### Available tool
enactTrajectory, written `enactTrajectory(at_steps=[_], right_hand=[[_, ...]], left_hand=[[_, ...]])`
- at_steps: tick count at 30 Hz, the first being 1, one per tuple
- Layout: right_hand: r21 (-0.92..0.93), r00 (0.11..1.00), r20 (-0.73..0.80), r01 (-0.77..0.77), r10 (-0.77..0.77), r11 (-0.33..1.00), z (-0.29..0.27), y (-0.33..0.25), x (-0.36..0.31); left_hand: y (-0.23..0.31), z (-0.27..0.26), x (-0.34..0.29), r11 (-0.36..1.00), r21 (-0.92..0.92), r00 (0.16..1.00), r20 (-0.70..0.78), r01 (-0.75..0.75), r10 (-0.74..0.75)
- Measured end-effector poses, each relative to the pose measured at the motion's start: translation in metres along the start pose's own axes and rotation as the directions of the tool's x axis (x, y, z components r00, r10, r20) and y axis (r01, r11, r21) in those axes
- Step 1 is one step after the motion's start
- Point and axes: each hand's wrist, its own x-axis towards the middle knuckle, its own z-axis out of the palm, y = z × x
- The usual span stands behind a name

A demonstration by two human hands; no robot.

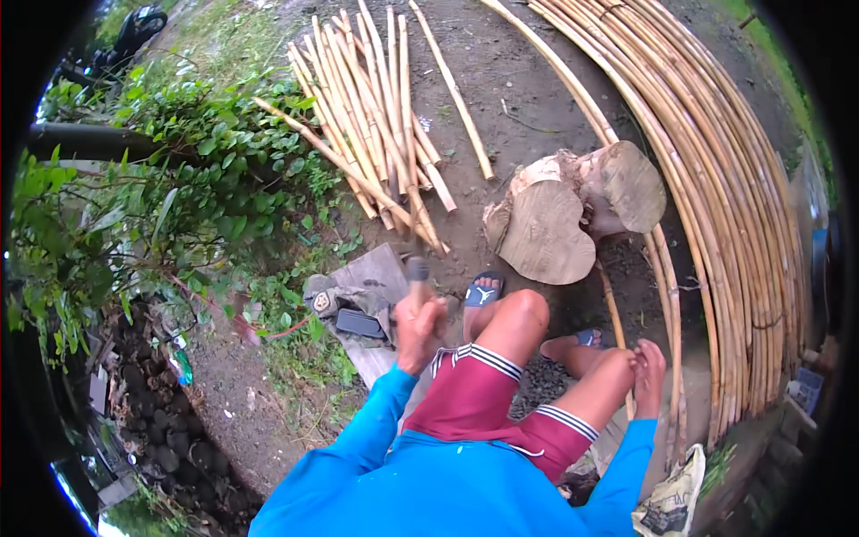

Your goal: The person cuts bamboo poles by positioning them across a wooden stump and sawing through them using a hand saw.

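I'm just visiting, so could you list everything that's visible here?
Long bamboo poles: many, tan, right side
Cut bamboo poles: over a dozen, tan, ground ahead
Cut log faces: two, pale brown, right of centre
Board: one, grey, left of the feet
Flat object: one, black, over the board
Plants: many, green, left
Sack: one, whitish, lower right
Tool handle: one, dark-ended, in left grip, blurred
Sandals: two, dark, on the feet
Shorts: one pair, maroon, lower centre
Shirt: one, blue, bottom
Left grip: one, bare, around the handle
Right grip: one, bare, by the right knee
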Motion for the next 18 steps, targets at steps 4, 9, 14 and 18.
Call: enactTrajectory(at_steps=[4, 9, 14, 18], right_hand=[[-0.140, 0.981, -0.176, 0.061, -0.085, 0.988, -0.047, 0.035, 0.003], [-0.581, 0.872, -0.206, 0.257, -0.444, 0.773, -0.012, 0.044, 0.017], [-0.796, 0.902, -0.214, 0.061, -0.375, 0.602, 0.003, 0.021, 0.003], [-0.846, 0.913, -0.265, -0.065, -0.310, 0.530, -0.020, 0.025, -0.012]], left_hand=[[-0.022, 0.069, 0.007, 0.982, 0.183, 0.975, 0.220, -0.049, 0.008], [-0.049, 0.127, 0.011, 0.980, 0.197, 0.888, 0.454, -0.022, -0.071], [-0.076, 0.192, 0.022, 0.955, 0.294, 0.815, 0.549, 0.022, -0.188], [-0.128, 0.238, 0.027, 0.916, 0.401, 0.750, 0.612, -0.019, -0.252]])
